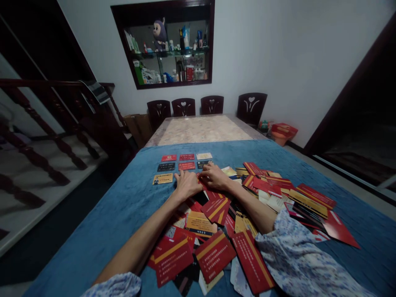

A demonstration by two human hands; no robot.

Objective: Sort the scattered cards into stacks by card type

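My left hand point(187, 184) is stretched out low over the cloth, fingers apart, just right of a yellow card point(163, 178) with a printed figure. What lies under its palm is hidden. Close beside it, my right hand point(215, 176) has curled fingers at a red card that is mostly hidden between the hands. Its upper knuckles overlap a black card point(202, 165). Beyond the hands are neat rows of cards, among them a red card point(186, 166), another black card point(166, 167) and a white card point(204, 156). Loose red cards point(215, 255) pile up beneath my forearms.
A blue cloth point(123, 214) covers the near table. More mixed cards point(278, 189) spread to the right. Past the cloth is a patterned tabletop point(207, 128), with dark chairs point(212, 105) behind it. A wooden railing point(46, 123) runs along the left; a cardboard box point(139, 128) stands near it.
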